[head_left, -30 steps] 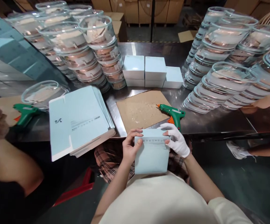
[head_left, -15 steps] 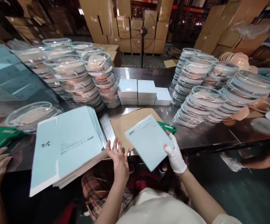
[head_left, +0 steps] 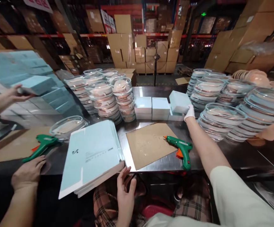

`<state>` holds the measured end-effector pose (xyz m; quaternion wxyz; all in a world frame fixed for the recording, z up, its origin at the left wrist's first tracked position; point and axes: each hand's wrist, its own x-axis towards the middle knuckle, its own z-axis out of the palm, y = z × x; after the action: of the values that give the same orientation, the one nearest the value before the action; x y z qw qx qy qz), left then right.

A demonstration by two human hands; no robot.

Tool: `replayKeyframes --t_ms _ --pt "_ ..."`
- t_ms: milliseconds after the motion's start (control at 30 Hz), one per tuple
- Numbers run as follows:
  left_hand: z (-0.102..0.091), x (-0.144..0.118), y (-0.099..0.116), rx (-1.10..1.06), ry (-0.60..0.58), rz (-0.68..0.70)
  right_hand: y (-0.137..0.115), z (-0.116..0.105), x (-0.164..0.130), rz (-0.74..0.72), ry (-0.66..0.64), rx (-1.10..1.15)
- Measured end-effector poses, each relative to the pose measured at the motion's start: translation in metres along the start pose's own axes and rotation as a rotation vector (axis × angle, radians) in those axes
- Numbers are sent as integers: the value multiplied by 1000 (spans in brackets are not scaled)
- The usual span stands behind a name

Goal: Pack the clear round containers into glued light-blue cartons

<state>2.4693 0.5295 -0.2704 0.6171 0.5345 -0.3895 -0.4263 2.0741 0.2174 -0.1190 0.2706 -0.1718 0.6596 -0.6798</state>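
My right hand [head_left: 189, 113], in a white glove with bare fingertips, grips a pale blue box [head_left: 179, 102] by its right side. The box is tilted over the low end of a row of white boxes [head_left: 143, 108]. My left hand [head_left: 126, 192] is bare and holds nothing, its fingers apart and curved, just off the front corner of a stack of flat light-blue printed sheets [head_left: 93, 154]. Right of that stack a brown cardboard sheet [head_left: 148, 145] lies on the metal table, with a green glue gun [head_left: 181, 148] at its right edge.
Stacks of clear round containers [head_left: 104, 97] stand left of the boxes, and more round containers [head_left: 212, 116] stand right. At far left a co-worker's hand [head_left: 20, 94] holds a blue box before a pile of boxes; the other hand [head_left: 30, 171] rests by a second green glue gun [head_left: 43, 145].
My right hand has carried the pale blue box forward and up to the row. My left hand has dropped lower. The view has tilted up and turned left, uncovering the glue gun.
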Motion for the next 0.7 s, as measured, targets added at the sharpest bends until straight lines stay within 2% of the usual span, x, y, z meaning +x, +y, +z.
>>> replayKeyframes --t_ms 100,300,533,633,700 --pt "-6 2 -3 14 -8 -8 14 0 9 -29 30 -70" --pt "1 -3 2 55 -87 0 33 0 22 -85 73 -280" --pt "2 -11 28 97 -178 164 25 3 26 -43 160 -474" --pt "4 -14 36 122 -158 230 20 3 19 -22 186 -501" --pt "-2 -15 41 137 -138 290 16 0 11 -13 184 -488"
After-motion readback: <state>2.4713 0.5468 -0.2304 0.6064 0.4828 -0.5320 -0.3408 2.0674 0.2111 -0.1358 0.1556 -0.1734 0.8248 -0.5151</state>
